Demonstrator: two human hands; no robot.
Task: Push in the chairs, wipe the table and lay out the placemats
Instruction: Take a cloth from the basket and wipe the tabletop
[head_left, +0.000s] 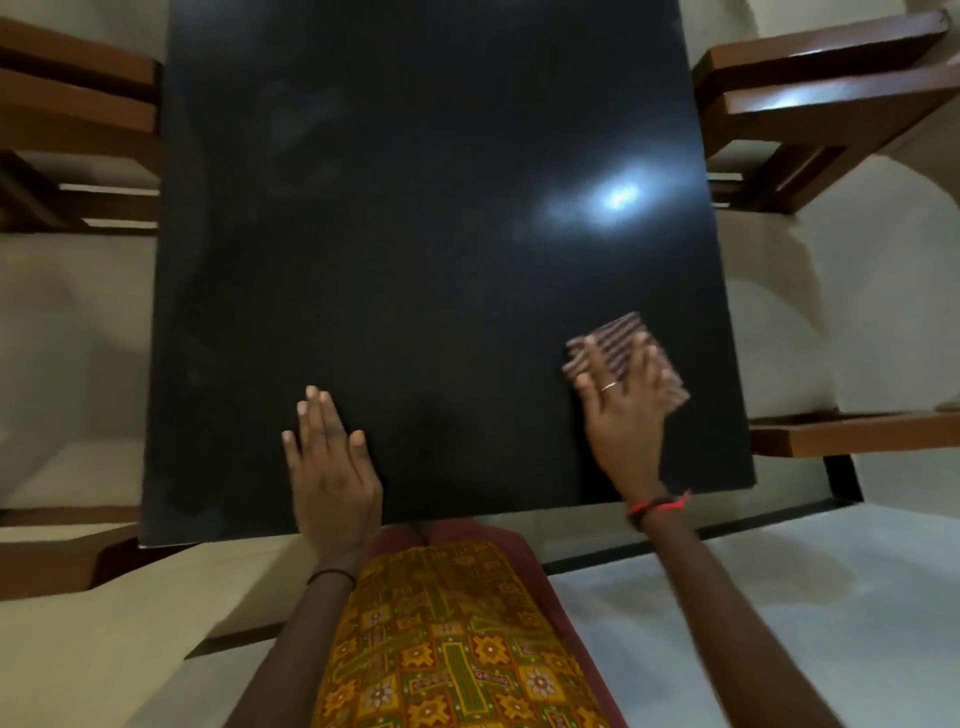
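A glossy black table (415, 234) fills the middle of the head view. My right hand (626, 410) lies flat, fingers spread, on a folded striped cloth (618, 332) near the table's near right corner, pressing it against the top. The cloth is blurred. My left hand (327, 467) rests palm down on the near edge of the table, fingers together, holding nothing. Wooden chairs stand at the far left (78, 104) and far right (810, 104), with another wooden chair part at the near right (852, 436). I see no placemats.
A lamp's glare (618, 197) reflects off the tabletop at the right. Pale floor (857, 312) runs down both sides of the table. My patterned yellow clothing (452, 649) presses close to the near edge.
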